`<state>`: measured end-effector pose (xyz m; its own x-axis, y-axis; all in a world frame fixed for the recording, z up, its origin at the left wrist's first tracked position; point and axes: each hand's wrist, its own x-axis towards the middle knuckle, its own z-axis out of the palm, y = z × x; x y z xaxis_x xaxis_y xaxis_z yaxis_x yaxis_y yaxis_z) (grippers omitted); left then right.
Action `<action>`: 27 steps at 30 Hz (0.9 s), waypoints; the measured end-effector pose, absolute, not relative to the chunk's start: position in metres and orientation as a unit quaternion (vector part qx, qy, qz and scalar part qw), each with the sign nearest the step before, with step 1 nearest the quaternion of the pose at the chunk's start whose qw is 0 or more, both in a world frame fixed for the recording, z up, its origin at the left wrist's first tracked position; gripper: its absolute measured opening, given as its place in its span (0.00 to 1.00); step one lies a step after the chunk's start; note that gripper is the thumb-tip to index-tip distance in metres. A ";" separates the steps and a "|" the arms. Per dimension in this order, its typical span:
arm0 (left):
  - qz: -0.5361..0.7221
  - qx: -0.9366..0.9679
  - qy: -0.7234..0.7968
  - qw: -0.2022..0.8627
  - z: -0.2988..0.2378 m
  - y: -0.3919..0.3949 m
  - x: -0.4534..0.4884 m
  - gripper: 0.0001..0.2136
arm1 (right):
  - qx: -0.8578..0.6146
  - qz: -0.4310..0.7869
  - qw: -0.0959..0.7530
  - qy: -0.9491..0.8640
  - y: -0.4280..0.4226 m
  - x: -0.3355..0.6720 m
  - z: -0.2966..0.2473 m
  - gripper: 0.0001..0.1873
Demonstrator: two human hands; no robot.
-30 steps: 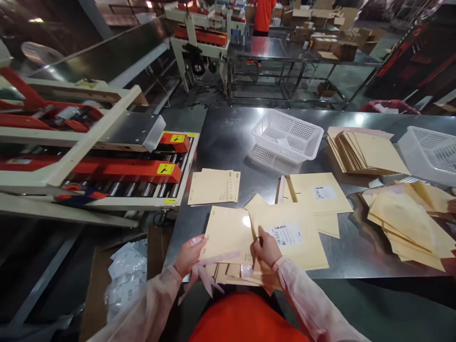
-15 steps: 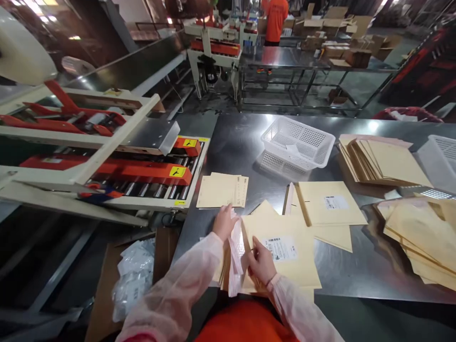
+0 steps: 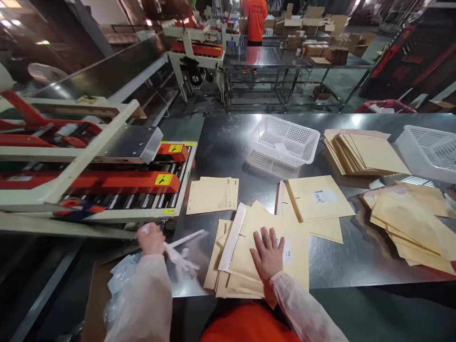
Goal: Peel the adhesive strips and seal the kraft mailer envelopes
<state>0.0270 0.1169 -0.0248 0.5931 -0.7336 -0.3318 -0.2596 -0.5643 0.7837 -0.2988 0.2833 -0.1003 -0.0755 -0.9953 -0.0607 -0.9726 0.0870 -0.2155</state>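
Observation:
My right hand [image 3: 269,252] lies flat with fingers spread on the top padded envelope [image 3: 249,237] of a stack at the near edge of the steel table [image 3: 228,142]. It partly covers a white label [image 3: 288,251]. My left hand [image 3: 151,238] is off the table's left edge, closed on thin pale paper strips [image 3: 180,247] that trail to the right. It hovers above a cardboard box [image 3: 96,294] holding crumpled white plastic [image 3: 123,275].
Further envelope piles lie at mid-table [image 3: 213,194], [image 3: 318,197] and to the right [image 3: 363,152], [image 3: 413,218]. Two white mesh baskets [image 3: 283,140], [image 3: 427,152] stand behind them. An orange-and-cream roller machine [image 3: 92,175] adjoins the table's left. A person in orange [image 3: 257,19] stands far back.
My left hand pulled the strips off the envelope and swung left, past the table edge. My right hand went from pinching the envelope's edge to pressing flat on it.

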 end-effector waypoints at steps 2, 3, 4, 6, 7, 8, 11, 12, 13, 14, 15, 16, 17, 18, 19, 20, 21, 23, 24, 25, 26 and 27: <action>-0.248 0.856 -0.352 0.286 -0.014 0.122 0.029 0.14 | -0.706 -0.067 0.103 0.697 0.285 -0.294 -0.098 0.26; -0.249 0.846 -0.408 0.238 -0.013 0.129 0.018 0.18 | -0.716 -0.069 0.108 0.686 0.285 -0.292 -0.096 0.26; -0.280 0.814 -0.474 0.187 -0.016 0.138 -0.001 0.23 | -0.720 -0.070 0.113 0.681 0.285 -0.291 -0.095 0.27; -0.383 0.707 -0.586 0.100 -0.026 0.163 -0.050 0.26 | -0.721 -0.069 0.119 0.679 0.284 -0.289 -0.094 0.30; -0.439 0.650 -0.616 0.078 -0.033 0.176 -0.075 0.28 | -0.721 -0.069 0.119 0.679 0.283 -0.288 -0.094 0.30; -0.448 0.613 -0.647 0.077 -0.039 0.188 -0.097 0.25 | -0.723 -0.069 0.117 0.678 0.283 -0.288 -0.094 0.30; -0.392 0.550 -0.735 0.050 -0.048 0.207 -0.141 0.22 | -0.735 -0.075 0.102 0.666 0.285 -0.287 -0.099 0.29; -0.363 0.541 -0.758 0.035 -0.050 0.204 -0.150 0.18 | -0.742 -0.079 0.093 0.659 0.287 -0.286 -0.101 0.29; -0.336 0.537 -0.773 0.022 -0.051 0.195 -0.157 0.16 | -0.750 -0.082 0.081 0.651 0.289 -0.284 -0.103 0.30; -0.314 0.540 -0.781 0.012 -0.053 0.181 -0.165 0.15 | -0.759 -0.085 0.069 0.642 0.290 -0.282 -0.105 0.30; -0.293 0.550 -0.782 0.005 -0.056 0.163 -0.173 0.16 | -0.766 -0.086 0.059 0.634 0.291 -0.280 -0.107 0.30; -0.276 0.564 -0.778 0.000 -0.059 0.144 -0.182 0.18 | -0.772 -0.085 0.052 0.628 0.292 -0.278 -0.109 0.30; -0.262 0.578 -0.773 -0.006 -0.064 0.125 -0.190 0.19 | -0.775 -0.083 0.049 0.624 0.293 -0.275 -0.110 0.29; -0.252 0.587 -0.769 -0.010 -0.070 0.110 -0.197 0.19 | -0.776 -0.080 0.050 0.624 0.293 -0.273 -0.112 0.29; -0.244 0.592 -0.768 -0.014 -0.077 0.101 -0.202 0.19 | -0.773 -0.075 0.053 0.628 0.293 -0.270 -0.113 0.29; -0.236 0.591 -0.771 -0.015 -0.083 0.099 -0.203 0.20 | -0.767 -0.072 0.056 0.635 0.292 -0.269 -0.115 0.28; -0.229 0.582 -0.780 -0.014 -0.090 0.106 -0.199 0.20 | -0.760 -0.070 0.058 0.643 0.291 -0.267 -0.116 0.28; -0.216 0.553 -0.804 -0.012 -0.103 0.147 -0.178 0.20 | -0.751 -0.068 0.057 0.655 0.289 -0.266 -0.117 0.28; -0.206 0.530 -0.822 -0.005 -0.110 0.177 -0.161 0.19 | -0.748 -0.068 0.056 0.657 0.288 -0.266 -0.118 0.28; -0.204 0.521 -0.829 -0.011 -0.117 0.211 -0.141 0.16 | -0.748 -0.069 0.056 0.658 0.286 -0.266 -0.118 0.28; -0.194 0.509 -0.839 -0.003 -0.124 0.246 -0.120 0.14 | -0.747 -0.072 0.055 0.658 0.285 -0.266 -0.118 0.28; -0.156 0.459 -0.873 0.057 -0.131 0.278 -0.098 0.13 | -0.746 -0.075 0.055 0.660 0.284 -0.266 -0.118 0.28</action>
